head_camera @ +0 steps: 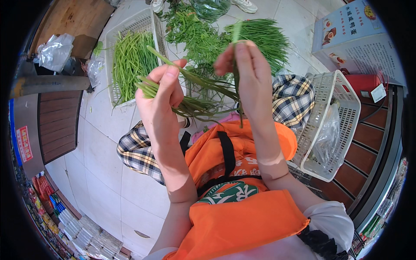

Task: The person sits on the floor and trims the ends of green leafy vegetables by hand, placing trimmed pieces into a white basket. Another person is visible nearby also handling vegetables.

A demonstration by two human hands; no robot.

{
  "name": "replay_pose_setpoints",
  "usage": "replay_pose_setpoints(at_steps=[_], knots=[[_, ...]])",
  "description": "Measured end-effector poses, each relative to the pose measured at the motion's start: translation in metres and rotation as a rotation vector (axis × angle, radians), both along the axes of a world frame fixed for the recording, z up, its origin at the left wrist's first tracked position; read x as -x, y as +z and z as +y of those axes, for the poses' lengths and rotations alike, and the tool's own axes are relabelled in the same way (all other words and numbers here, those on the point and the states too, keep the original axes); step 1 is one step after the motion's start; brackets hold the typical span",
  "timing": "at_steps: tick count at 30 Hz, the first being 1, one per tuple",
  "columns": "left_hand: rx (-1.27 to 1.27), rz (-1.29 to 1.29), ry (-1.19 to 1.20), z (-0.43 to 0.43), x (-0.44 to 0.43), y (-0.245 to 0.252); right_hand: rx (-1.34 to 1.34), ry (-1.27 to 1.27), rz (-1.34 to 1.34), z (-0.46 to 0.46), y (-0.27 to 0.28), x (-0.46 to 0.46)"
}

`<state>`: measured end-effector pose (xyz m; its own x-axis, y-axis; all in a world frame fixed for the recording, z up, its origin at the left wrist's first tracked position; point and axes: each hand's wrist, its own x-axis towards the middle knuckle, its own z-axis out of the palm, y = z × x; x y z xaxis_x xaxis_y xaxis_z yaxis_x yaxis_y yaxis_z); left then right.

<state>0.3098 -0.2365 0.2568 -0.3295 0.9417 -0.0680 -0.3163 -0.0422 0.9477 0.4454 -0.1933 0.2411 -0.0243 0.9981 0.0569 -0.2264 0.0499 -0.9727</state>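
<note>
My left hand [165,84] is closed around a small bunch of long-stemmed greens [198,105], pale cut ends to the left and dark thin leaves trailing right. One thicker stalk [159,56] sticks up past the left thumb, and its leaves stretch toward the right hand. In my right hand [252,71], between thumb and fingers, is a green stalk [236,73] whose blurred tip points upward and whose dark leaf hangs down. Both hands are raised above my lap, over an orange apron [240,208].
A white plastic basket [115,35] of long green stems [131,65] stands front left. Leafy greens [198,35] and a chive-like bundle [266,40] lie on the tiles. Another crate [304,143] holding a plastic bag [328,139] and a printed carton [354,45] are at right. Someone's shoes [245,5] show beyond.
</note>
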Motion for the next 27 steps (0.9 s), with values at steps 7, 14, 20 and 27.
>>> replay_pose_setpoints(at_steps=[7, 14, 20, 27], knots=[[0.03, -0.082, -0.046, -0.001, 0.001, -0.002, -0.239, 0.275, -0.384, -0.008, 0.014, 0.0], [0.129, 0.183, 0.018, -0.004, 0.003, 0.003, -0.092, 0.213, -0.33, -0.009, 0.013, -0.001], [0.126, 0.288, -0.003, -0.002, 0.003, 0.009, -0.06, 0.227, -0.357, -0.009, 0.018, -0.003], [-0.068, 0.776, -0.108, -0.001, 0.025, 0.005, -0.078, 0.271, -0.394, -0.007, 0.016, -0.008]])
